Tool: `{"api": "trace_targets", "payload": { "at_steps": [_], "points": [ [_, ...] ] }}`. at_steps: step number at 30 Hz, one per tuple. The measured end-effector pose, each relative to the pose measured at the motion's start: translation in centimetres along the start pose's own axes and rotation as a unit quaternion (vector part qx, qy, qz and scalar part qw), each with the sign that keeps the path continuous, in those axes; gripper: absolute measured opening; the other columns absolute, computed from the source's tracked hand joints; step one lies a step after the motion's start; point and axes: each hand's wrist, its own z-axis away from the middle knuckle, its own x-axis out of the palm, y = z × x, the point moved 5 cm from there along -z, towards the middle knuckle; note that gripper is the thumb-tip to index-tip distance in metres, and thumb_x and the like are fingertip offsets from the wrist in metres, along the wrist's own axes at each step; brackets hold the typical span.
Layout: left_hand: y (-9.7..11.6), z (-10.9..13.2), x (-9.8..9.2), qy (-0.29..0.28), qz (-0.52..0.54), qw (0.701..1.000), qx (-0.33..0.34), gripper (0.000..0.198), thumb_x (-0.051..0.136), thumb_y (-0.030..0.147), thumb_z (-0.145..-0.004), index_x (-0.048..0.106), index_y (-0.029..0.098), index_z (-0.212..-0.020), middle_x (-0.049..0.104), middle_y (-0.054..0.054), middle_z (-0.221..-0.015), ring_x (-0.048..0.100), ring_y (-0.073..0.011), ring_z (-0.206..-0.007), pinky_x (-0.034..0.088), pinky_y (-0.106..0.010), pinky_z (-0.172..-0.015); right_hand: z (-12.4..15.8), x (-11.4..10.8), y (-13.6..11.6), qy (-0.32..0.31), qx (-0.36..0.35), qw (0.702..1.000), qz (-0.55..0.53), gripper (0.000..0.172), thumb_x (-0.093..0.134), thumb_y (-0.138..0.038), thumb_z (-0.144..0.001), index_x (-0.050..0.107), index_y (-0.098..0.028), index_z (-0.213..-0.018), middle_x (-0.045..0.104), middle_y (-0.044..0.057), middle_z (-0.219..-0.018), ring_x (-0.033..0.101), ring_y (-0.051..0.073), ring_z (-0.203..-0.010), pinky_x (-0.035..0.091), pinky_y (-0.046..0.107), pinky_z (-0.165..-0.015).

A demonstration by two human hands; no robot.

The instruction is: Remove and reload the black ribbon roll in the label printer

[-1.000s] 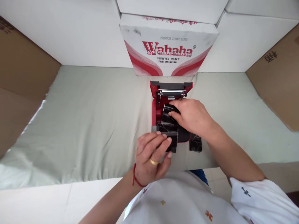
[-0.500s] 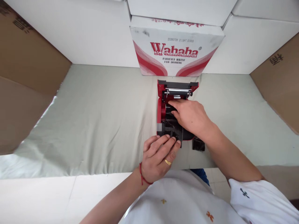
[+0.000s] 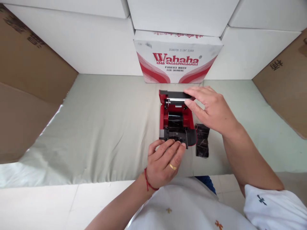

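Observation:
A small red and black label printer [image 3: 162,119] stands on the cloth with its lid [image 3: 171,94] raised at the back. Inside sits a shiny black roll [image 3: 175,118], its film strip [image 3: 176,134] drawn over the printer's front edge. My left hand [image 3: 164,161], wearing a ring and a red string bracelet, presses that strip at the front edge, fingers close together. My right hand [image 3: 208,110] has the lid's right end between its thumb and fingers. The fingertips of my left hand partly hide the strip's end.
A second black roll with loose film [image 3: 202,140] lies right of the printer. Behind stands a Wahaha water carton [image 3: 177,60] against white boxes [image 3: 105,44]. Brown cardboard boxes [image 3: 33,86] flank the cloth-covered table [image 3: 115,127], whose front edge is near my body.
My right hand has left the roll inside the printer, moving back and right to the lid. The inner roll and the roll beside the printer now show more fully. My left hand stays put.

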Motion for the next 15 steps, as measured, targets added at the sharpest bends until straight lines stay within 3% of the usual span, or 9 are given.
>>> {"api": "trace_targets", "payload": {
  "at_steps": [2,5,10,15],
  "points": [
    [0.0,0.2,-0.1,-0.001,-0.003,1.0,0.005,0.03,0.07,0.007,-0.105,0.079,0.02,-0.13,0.093,-0.006,-0.11,0.082,-0.0217,-0.112,0.053,-0.041,-0.108,0.6,-0.2,-1.0,-0.04,-0.007,0.999,0.005,0.035,0.058,-0.038,-0.119,0.086,-0.023,-0.135,0.09,0.011,-0.132,0.083,0.031,-0.122,0.065,0.048,-0.11],
    [0.0,0.6,-0.1,0.011,-0.013,1.0,0.003,0.038,0.074,0.006,-0.101,0.08,0.022,-0.135,0.092,-0.005,-0.11,0.078,-0.0231,-0.114,0.054,-0.04,-0.106,2.1,-0.7,-2.7,-0.112,-0.016,0.993,0.027,0.038,0.054,-0.026,-0.118,0.082,-0.02,-0.142,0.09,0.012,-0.123,0.085,0.03,-0.112,0.067,0.044,-0.099],
    [-0.2,0.8,0.1,0.052,-0.029,0.998,-0.006,0.042,0.077,0.001,-0.097,0.082,0.022,-0.133,0.088,-0.005,-0.097,0.071,-0.023,-0.1,0.054,-0.039,-0.095,4.0,0.0,-3.9,-0.21,-0.017,0.974,0.081,0.051,0.049,-0.004,-0.107,0.075,-0.018,-0.149,0.089,0.013,-0.12,0.082,0.029,-0.114,0.066,0.043,-0.1],
    [-0.2,0.7,0.3,0.05,-0.036,0.998,-0.01,0.053,0.078,0.004,-0.098,0.079,0.029,-0.144,0.087,-0.001,-0.096,0.074,-0.0225,-0.097,0.052,-0.04,-0.097,4.4,1.1,-4.8,-0.305,-0.039,0.943,0.131,0.041,0.059,0.005,-0.096,0.081,-0.015,-0.124,0.088,0.015,-0.113,0.081,0.03,-0.102,0.064,0.038,-0.085]
  ]
}}
